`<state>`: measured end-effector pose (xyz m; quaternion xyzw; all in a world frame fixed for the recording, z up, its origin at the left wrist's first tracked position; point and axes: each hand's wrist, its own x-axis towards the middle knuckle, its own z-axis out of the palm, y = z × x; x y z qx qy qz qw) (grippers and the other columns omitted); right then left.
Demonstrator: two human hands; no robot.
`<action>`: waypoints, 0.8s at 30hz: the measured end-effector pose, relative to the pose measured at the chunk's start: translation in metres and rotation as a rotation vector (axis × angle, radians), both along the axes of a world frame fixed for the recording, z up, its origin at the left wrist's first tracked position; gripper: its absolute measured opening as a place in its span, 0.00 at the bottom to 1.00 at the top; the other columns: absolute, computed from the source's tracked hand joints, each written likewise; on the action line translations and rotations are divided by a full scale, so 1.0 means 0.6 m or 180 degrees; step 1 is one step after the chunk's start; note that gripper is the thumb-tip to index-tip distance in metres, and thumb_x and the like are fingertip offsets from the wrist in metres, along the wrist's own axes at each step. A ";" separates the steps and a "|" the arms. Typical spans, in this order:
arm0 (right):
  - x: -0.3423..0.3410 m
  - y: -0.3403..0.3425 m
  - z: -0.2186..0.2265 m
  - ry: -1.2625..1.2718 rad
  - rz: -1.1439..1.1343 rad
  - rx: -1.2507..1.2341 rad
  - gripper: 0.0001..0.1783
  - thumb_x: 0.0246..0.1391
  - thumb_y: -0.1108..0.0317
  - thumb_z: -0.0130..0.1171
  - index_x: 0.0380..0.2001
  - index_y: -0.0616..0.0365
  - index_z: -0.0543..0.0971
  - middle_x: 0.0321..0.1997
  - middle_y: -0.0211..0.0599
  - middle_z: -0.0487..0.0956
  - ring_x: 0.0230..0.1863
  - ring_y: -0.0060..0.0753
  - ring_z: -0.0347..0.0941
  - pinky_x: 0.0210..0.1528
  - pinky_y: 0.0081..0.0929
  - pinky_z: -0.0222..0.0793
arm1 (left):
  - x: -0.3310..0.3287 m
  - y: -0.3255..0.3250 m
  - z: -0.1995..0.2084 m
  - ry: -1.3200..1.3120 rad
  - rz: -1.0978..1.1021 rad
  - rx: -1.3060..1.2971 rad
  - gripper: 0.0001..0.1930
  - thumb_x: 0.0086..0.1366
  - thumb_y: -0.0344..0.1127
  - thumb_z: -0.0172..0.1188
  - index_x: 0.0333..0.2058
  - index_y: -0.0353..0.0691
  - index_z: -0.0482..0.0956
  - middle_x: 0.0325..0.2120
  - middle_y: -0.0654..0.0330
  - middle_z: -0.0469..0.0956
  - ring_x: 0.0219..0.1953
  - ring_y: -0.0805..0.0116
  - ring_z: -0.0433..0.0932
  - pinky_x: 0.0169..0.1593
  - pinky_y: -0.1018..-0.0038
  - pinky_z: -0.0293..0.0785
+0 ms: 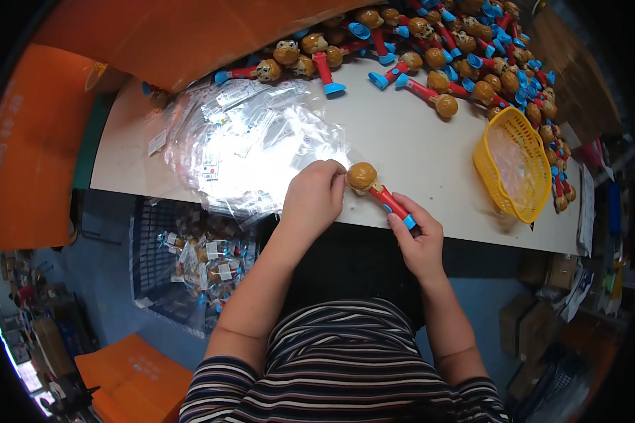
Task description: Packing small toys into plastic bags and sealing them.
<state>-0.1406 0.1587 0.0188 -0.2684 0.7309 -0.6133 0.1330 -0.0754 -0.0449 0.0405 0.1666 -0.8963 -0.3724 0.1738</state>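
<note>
My right hand grips a toy stick by its blue end. The toy has a red handle and a round brown monkey-like head, which points up and left. Close beside that head is my left hand, its fingers closed in a pinch; what they hold, if anything, cannot be made out. Just left of this hand, a shiny heap of clear plastic bags with printed marks spreads over the white table.
Many similar toys are piled along the table's far side and right. A yellow basket with clear plastic inside stands at right. Below the front edge, a blue crate holds bagged toys. Orange boxes stand at left.
</note>
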 end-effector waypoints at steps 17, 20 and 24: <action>-0.003 -0.004 0.039 0.2094 0.0321 0.0955 0.23 0.51 0.79 0.64 0.52 0.58 0.79 0.30 0.42 0.77 0.28 0.40 0.74 0.30 0.31 0.71 | -0.011 0.011 0.032 0.0843 0.0097 -0.1115 0.05 0.58 0.25 0.61 0.34 0.37 0.77 0.28 0.53 0.75 0.32 0.52 0.77 0.36 0.62 0.74; 0.001 -0.001 0.037 0.2249 0.0245 0.1006 0.22 0.51 0.79 0.64 0.52 0.58 0.79 0.30 0.42 0.77 0.27 0.40 0.74 0.31 0.31 0.71 | -0.010 0.019 0.034 0.0775 0.0172 -0.1180 0.05 0.57 0.25 0.60 0.34 0.37 0.76 0.28 0.53 0.75 0.32 0.52 0.77 0.35 0.63 0.73; 0.004 -0.002 0.031 0.1644 -0.0089 0.0766 0.21 0.51 0.78 0.64 0.51 0.59 0.79 0.31 0.43 0.78 0.28 0.40 0.75 0.32 0.29 0.71 | -0.008 0.042 0.034 0.0783 0.0003 -0.1147 0.05 0.57 0.24 0.60 0.33 0.37 0.76 0.27 0.53 0.74 0.31 0.51 0.76 0.35 0.62 0.73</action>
